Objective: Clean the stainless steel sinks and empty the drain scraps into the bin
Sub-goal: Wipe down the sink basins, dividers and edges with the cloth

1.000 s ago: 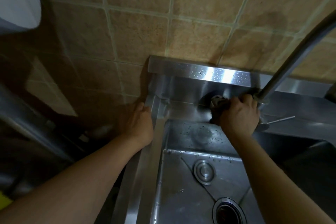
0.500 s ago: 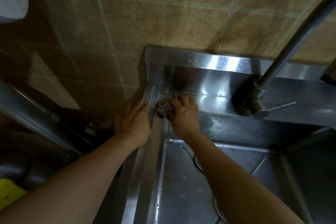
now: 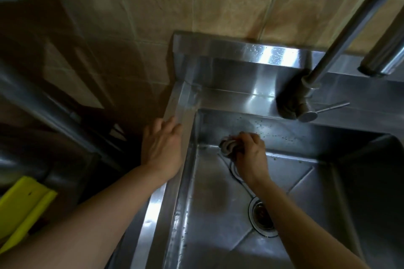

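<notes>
Sink (image 3: 218, 214) wet, steel, right hand (image 3: 251, 155) gripping scrubber (image 3: 227, 146), left hand (image 3: 161, 148) flat on rim

Steel sink (image 3: 188, 102) is looking brushed, glossy, wet with droplets along back rim. Faucet (image 3: 341, 35) is showing smooth polished metal. Wall tiles (image 3: 166, 2) are appearing matt, rough, stone-like. Scrubber (image 3: 228, 147) is looking wiry, metallic.

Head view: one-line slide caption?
Right hand scrubs sink back wall with scouring pad; left hand rests on rim.
</notes>
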`<action>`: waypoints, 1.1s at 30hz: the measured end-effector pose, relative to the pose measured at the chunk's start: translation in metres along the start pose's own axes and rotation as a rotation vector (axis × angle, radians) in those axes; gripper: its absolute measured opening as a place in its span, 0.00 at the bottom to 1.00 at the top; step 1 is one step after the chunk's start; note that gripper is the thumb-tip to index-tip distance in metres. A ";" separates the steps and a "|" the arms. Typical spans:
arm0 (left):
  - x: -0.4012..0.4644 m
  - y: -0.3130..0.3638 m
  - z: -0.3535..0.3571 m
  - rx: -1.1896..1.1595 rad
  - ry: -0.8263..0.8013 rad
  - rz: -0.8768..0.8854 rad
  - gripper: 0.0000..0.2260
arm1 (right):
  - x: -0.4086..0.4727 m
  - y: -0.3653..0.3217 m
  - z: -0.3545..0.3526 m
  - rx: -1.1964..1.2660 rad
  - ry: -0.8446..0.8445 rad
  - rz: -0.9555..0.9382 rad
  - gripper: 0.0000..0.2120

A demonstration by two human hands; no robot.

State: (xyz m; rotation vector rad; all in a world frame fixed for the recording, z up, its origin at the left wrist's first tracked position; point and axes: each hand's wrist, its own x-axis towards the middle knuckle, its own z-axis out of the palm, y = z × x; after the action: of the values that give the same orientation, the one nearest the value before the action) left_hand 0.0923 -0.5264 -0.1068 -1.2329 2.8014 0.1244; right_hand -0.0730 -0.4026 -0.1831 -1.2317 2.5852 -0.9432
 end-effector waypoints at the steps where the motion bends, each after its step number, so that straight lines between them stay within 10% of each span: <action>1: -0.005 0.000 0.001 0.002 -0.002 0.005 0.27 | -0.002 -0.005 0.009 0.031 -0.072 0.027 0.15; 14: -0.009 -0.010 0.022 -0.140 0.147 0.028 0.28 | -0.026 0.019 0.136 -0.141 -0.626 0.041 0.17; 23: -0.009 -0.011 0.021 -0.094 0.062 0.008 0.28 | -0.083 0.051 0.107 -0.393 -0.592 0.001 0.22; 33: -0.008 -0.012 0.019 -0.032 0.002 -0.007 0.26 | -0.101 0.079 0.026 -0.536 -0.594 0.413 0.14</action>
State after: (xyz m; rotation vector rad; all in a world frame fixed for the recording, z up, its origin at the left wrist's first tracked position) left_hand 0.1073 -0.5272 -0.1253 -1.2504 2.8069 0.1692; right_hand -0.0494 -0.3037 -0.2651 -0.8185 2.4785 0.1899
